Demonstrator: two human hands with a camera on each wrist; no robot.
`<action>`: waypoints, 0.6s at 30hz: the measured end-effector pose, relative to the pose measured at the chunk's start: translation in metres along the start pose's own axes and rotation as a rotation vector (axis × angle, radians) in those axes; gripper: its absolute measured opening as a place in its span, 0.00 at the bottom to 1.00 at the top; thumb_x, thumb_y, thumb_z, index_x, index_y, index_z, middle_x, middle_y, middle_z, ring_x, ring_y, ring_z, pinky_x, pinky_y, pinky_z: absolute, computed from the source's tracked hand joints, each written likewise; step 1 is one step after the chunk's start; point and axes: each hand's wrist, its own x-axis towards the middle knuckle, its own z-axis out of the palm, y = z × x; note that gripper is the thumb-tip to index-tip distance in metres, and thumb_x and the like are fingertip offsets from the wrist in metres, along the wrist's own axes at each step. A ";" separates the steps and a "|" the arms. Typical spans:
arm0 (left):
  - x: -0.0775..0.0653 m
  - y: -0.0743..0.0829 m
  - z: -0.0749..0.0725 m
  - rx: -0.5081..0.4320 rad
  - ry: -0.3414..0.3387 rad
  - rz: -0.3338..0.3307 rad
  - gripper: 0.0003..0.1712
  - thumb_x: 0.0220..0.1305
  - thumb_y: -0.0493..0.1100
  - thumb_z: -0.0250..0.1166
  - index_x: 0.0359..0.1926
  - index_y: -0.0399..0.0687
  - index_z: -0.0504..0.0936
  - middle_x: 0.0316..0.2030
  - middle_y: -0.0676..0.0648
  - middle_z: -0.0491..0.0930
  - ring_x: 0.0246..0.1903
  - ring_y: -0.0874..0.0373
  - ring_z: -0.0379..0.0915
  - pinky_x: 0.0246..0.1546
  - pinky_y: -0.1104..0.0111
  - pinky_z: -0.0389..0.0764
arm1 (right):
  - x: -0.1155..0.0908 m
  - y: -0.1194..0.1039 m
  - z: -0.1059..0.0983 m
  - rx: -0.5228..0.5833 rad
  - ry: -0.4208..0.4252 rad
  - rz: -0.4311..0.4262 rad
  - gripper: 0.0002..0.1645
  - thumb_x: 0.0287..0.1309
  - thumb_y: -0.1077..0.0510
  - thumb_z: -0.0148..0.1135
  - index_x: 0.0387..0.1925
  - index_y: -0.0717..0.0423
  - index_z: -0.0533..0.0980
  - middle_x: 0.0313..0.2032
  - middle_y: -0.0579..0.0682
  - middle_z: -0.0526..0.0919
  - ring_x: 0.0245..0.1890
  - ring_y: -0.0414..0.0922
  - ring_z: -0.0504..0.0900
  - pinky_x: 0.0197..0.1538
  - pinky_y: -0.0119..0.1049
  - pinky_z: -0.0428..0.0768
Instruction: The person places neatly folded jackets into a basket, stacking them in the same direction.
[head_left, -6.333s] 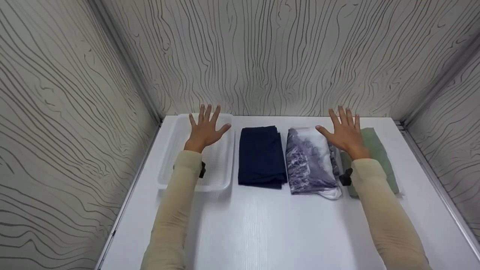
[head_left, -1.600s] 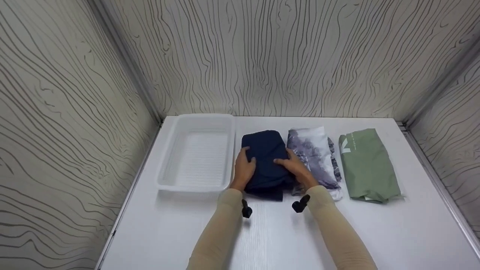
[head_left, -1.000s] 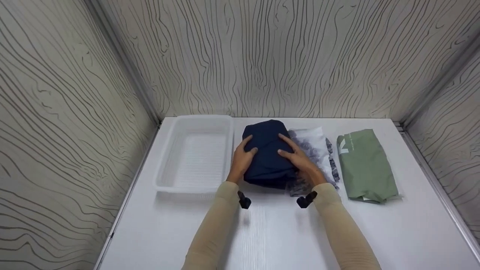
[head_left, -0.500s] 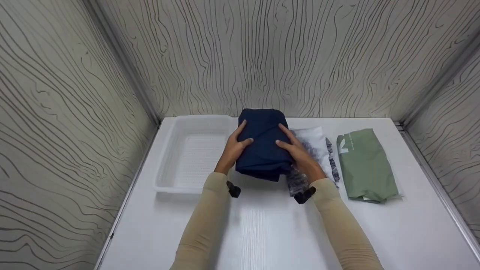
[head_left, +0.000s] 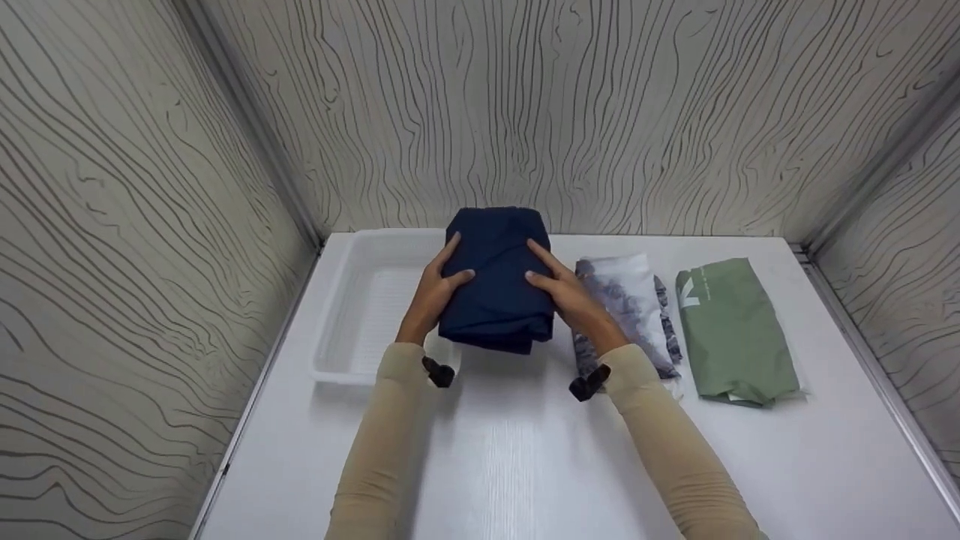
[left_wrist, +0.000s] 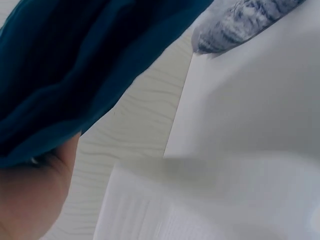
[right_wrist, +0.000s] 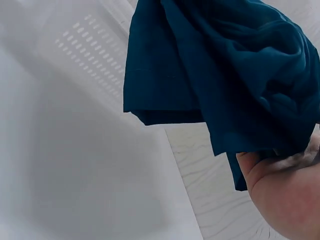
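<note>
Between my two hands, a folded navy garment [head_left: 496,285] is lifted above the white table. My left hand [head_left: 435,296] grips its left side, thumb on top. On the opposite side my right hand [head_left: 574,300] holds it the same way; the fingertips underneath are hidden. The garment's left part overlaps the right rim of a white plastic basket [head_left: 360,307] in the head view. In the right wrist view, loose layers of the navy garment [right_wrist: 170,75] hang down at its near end. The left wrist view shows my left hand [left_wrist: 35,200] below the cloth.
Right of the hands lies a folded grey-and-white patterned garment [head_left: 630,307]. Further right is a folded green garment [head_left: 735,330] with white print. Wood-patterned panels [head_left: 480,112] stand around the white table [head_left: 510,465] at the back and sides.
Both hands, earlier spread open above the table, have taken hold of the navy garment. They have raised it and carried it left to the basket's right edge.
</note>
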 end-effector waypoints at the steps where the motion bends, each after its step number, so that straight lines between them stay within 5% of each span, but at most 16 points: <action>1: -0.001 0.000 -0.004 0.000 0.004 0.000 0.47 0.68 0.43 0.68 0.84 0.68 0.60 0.86 0.50 0.51 0.86 0.50 0.43 0.85 0.52 0.47 | 0.002 -0.001 0.003 -0.003 -0.005 -0.002 0.44 0.79 0.54 0.59 0.86 0.34 0.52 0.87 0.49 0.40 0.86 0.55 0.45 0.84 0.56 0.54; 18: -0.014 -0.002 -0.058 -0.008 0.014 -0.018 0.47 0.70 0.44 0.69 0.84 0.70 0.59 0.86 0.51 0.49 0.85 0.49 0.43 0.84 0.52 0.49 | 0.028 -0.002 0.044 -0.137 -0.087 -0.058 0.47 0.79 0.55 0.59 0.87 0.37 0.48 0.87 0.51 0.39 0.87 0.55 0.42 0.85 0.54 0.51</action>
